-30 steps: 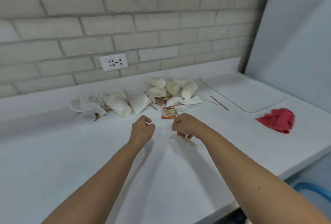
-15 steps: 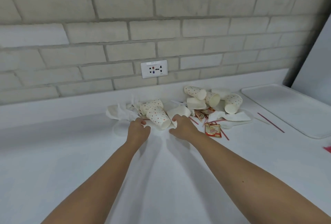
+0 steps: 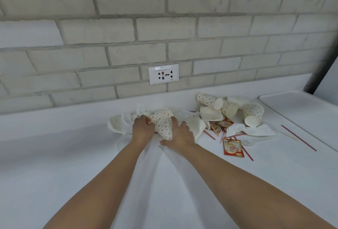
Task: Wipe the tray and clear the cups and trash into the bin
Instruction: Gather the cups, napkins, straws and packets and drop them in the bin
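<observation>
Two dotted paper cups (image 3: 164,128) lie on their sides on the white counter (image 3: 73,164), between my hands. My left hand (image 3: 141,131) grips them from the left, fingers curled over the upper cup and the crumpled napkins (image 3: 117,125). My right hand (image 3: 180,135) presses against the lower cup's right side with fingers fairly straight, lying partly on a flattened white cup (image 3: 198,127). Several more cups (image 3: 253,114) lie in a heap to the right. The white tray (image 3: 263,99) sits at the far right edge. No bin is in view.
Coffee sachets (image 3: 233,148), red stirrers (image 3: 298,137), a white plastic fork (image 3: 247,142) and a napkin (image 3: 256,131) are scattered right of my hands. A wall socket (image 3: 163,74) sits in the brick wall behind the counter.
Both hands reached forward from loose fists over bare counter to the dotted cups and closed in on them. The view swung left, so the red cloth and blue bin rim left the frame.
</observation>
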